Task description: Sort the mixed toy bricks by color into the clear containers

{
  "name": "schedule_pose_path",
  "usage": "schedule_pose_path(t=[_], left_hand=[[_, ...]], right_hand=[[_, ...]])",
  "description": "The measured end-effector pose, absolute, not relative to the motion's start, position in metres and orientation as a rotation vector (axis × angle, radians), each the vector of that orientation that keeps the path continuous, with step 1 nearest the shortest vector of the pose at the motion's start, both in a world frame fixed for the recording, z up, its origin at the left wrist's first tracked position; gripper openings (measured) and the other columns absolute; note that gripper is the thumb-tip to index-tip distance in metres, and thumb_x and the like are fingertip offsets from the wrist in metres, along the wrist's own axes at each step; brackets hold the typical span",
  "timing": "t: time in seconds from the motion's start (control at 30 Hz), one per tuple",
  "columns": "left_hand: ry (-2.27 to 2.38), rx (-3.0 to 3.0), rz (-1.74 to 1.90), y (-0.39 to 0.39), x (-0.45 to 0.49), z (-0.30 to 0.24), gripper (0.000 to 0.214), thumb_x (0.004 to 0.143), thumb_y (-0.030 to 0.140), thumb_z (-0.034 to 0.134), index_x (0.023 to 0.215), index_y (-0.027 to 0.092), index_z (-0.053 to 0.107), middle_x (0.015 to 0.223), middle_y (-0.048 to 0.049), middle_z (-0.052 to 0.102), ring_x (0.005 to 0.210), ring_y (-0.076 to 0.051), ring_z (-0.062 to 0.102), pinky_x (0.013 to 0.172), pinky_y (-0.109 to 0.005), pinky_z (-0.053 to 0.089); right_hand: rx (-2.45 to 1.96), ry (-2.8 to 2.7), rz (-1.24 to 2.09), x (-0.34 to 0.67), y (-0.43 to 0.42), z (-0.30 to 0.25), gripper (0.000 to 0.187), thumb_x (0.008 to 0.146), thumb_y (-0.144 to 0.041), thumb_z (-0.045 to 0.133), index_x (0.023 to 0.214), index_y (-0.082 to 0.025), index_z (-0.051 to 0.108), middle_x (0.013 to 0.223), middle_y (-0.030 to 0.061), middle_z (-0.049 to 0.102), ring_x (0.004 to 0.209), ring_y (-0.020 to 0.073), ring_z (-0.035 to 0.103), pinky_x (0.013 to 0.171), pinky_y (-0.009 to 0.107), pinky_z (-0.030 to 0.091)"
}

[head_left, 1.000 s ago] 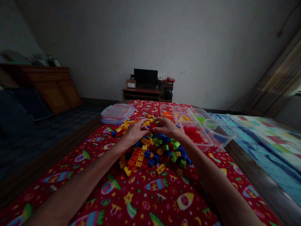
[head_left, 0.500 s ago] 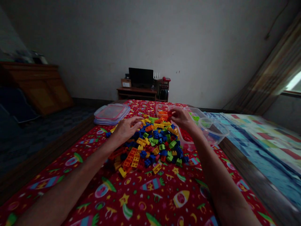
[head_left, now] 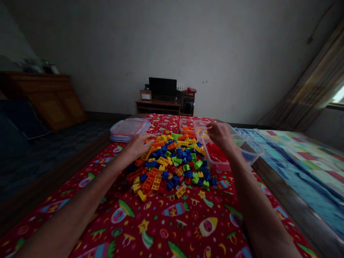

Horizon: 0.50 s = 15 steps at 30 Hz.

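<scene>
A loose heap of toy building bricks (head_left: 172, 163) in yellow, orange, blue, green and red lies on the patterned red cloth (head_left: 172, 229). At the heap's far left edge is my left hand (head_left: 138, 145), its thumb and fingers apart, with nothing visible between them. My right hand (head_left: 221, 136) hovers over clear plastic containers to the right of the heap. Its fingers are curled together, and whatever they hold, if anything, is hidden. Below that hand, red bricks (head_left: 215, 152) lie in the near clear container (head_left: 219, 166). Orange bricks (head_left: 187, 132) sit in a container behind the heap.
A stack of clear lids (head_left: 130, 128) lies at the back left of the cloth. A round clear tub (head_left: 255, 150) stands at the right edge. Beyond it is a bed with a patchwork cover (head_left: 303, 154). A screen (head_left: 162, 88) stands on a desk by the wall.
My right hand has moved right, from the heap's far edge to over the containers; the red brick in its fingers no longer shows. My left hand has drawn slightly left.
</scene>
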<state>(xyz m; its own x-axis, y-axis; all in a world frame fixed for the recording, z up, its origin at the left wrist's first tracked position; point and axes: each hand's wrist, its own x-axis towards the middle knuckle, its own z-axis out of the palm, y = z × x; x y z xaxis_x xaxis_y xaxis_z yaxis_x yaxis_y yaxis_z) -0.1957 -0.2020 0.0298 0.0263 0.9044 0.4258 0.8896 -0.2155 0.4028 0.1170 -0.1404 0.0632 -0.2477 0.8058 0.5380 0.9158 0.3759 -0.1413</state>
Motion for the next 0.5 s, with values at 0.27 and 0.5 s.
schedule_pose_path(t=[0.27, 0.5], left_hand=[[1.916, 2.339, 0.658, -0.193, -0.207, 0.014, 0.045, 0.078, 0.043, 0.052, 0.113, 0.018, 0.067, 0.119, -0.0107, 0.067, 0.111, -0.028, 0.061, 0.099, -0.038, 0.045], [1.933, 2.379, 0.748, -0.190, -0.195, 0.002, 0.034, 0.079, 0.031, 0.053, 0.105, 0.019, 0.070, 0.108, -0.0094, 0.071, 0.102, -0.026, 0.064, 0.093, -0.038, 0.048]], right_hand=[[-0.911, -2.597, -0.048, 0.025, -0.176, 0.022, 0.032, 0.087, -0.009, 0.042, 0.112, -0.017, 0.062, 0.116, 0.0131, 0.061, 0.101, 0.0198, 0.057, 0.083, 0.028, 0.044], [-1.086, -2.625, -0.094, 0.026, -0.171, 0.013, 0.027, 0.088, -0.011, 0.040, 0.099, -0.016, 0.064, 0.091, 0.0087, 0.067, 0.076, 0.0160, 0.058, 0.063, 0.024, 0.037]])
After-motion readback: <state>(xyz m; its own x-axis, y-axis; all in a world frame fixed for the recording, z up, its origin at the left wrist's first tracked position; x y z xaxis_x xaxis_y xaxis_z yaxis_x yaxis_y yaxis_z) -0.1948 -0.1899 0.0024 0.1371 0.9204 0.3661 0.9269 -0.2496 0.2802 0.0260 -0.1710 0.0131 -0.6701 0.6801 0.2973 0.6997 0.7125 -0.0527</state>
